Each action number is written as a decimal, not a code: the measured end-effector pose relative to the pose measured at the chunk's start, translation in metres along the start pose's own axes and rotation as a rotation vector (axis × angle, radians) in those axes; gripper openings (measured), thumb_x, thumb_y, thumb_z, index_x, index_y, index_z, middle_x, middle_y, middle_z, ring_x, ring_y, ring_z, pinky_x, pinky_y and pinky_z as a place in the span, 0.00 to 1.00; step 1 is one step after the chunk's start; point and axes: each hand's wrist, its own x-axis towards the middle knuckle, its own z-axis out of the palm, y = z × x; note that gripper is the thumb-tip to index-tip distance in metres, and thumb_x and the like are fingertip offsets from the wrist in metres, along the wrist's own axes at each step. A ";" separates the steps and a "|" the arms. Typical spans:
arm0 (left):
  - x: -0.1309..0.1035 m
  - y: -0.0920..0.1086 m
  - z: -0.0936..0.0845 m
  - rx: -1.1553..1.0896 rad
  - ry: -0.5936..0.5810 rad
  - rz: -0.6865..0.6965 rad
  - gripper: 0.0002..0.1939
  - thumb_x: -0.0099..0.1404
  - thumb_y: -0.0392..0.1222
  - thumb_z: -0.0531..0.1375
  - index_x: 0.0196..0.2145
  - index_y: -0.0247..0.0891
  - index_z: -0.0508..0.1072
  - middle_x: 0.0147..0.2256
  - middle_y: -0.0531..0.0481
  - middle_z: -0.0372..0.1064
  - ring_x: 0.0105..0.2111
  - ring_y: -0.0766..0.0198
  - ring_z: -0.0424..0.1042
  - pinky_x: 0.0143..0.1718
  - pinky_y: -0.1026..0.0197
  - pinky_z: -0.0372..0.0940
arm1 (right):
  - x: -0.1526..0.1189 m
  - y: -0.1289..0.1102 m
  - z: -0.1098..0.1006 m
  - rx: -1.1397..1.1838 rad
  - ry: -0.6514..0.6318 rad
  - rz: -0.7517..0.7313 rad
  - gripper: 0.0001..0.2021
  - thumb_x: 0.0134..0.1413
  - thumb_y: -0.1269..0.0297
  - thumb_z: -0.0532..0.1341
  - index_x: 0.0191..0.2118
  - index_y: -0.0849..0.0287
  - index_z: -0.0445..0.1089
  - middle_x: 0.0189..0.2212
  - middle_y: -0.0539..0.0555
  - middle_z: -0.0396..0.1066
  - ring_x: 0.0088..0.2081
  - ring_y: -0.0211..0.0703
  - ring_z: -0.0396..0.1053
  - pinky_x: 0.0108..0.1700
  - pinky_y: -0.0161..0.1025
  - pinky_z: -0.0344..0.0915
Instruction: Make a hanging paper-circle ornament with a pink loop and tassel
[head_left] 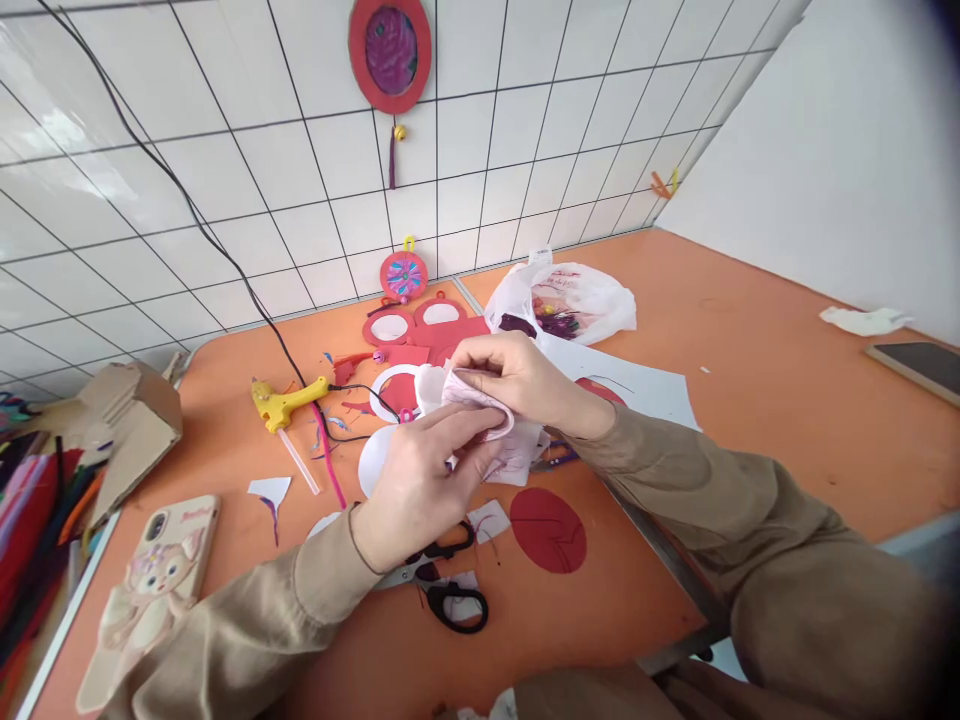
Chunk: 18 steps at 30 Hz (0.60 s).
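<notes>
Over the middle of the table, my left hand and my right hand both grip a folded, pale pink piece with fine lines; I cannot tell whether it is paper or cloth. It bends into a loop between my fingertips. Crumpled whitish sheets lie just beneath. Black-handled scissors rest below my left hand, partly covered by it. A red oval lies flat nearer to me. White cut-out shapes, including a ring, are partly hidden behind my left hand.
A yellow glue gun with its cord sits left. A phone in a decorated case lies front left, near a torn cardboard box. Behind are red cut-outs, a plastic bag and white paper. A round ornament hangs on the tiled wall.
</notes>
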 end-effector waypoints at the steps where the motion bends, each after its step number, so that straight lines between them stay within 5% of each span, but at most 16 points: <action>1: 0.001 0.002 -0.004 -0.062 -0.050 -0.058 0.08 0.65 0.36 0.60 0.42 0.36 0.76 0.36 0.46 0.79 0.30 0.64 0.76 0.30 0.65 0.71 | 0.000 0.000 0.000 0.057 0.000 0.031 0.09 0.54 0.65 0.59 0.26 0.62 0.66 0.23 0.48 0.65 0.26 0.32 0.61 0.27 0.31 0.57; 5: 0.005 0.002 -0.025 -0.269 -0.166 -0.216 0.10 0.65 0.41 0.61 0.42 0.36 0.79 0.33 0.47 0.79 0.26 0.65 0.75 0.28 0.64 0.71 | 0.002 0.000 -0.001 0.285 0.011 0.164 0.14 0.52 0.56 0.64 0.27 0.62 0.66 0.23 0.48 0.64 0.26 0.32 0.60 0.27 0.32 0.57; 10: 0.012 -0.013 -0.035 0.017 0.201 -0.235 0.10 0.62 0.39 0.64 0.42 0.40 0.79 0.31 0.51 0.77 0.23 0.69 0.68 0.26 0.64 0.66 | 0.002 0.003 0.002 0.389 -0.068 0.267 0.19 0.47 0.50 0.68 0.28 0.63 0.67 0.24 0.49 0.65 0.26 0.33 0.61 0.27 0.32 0.57; 18: 0.019 -0.032 -0.034 -0.269 -0.047 -0.537 0.14 0.55 0.43 0.67 0.38 0.35 0.75 0.29 0.51 0.73 0.29 0.65 0.72 0.31 0.62 0.67 | 0.001 0.012 0.012 0.091 -0.024 0.179 0.13 0.52 0.58 0.64 0.26 0.62 0.65 0.22 0.48 0.63 0.25 0.32 0.58 0.26 0.32 0.55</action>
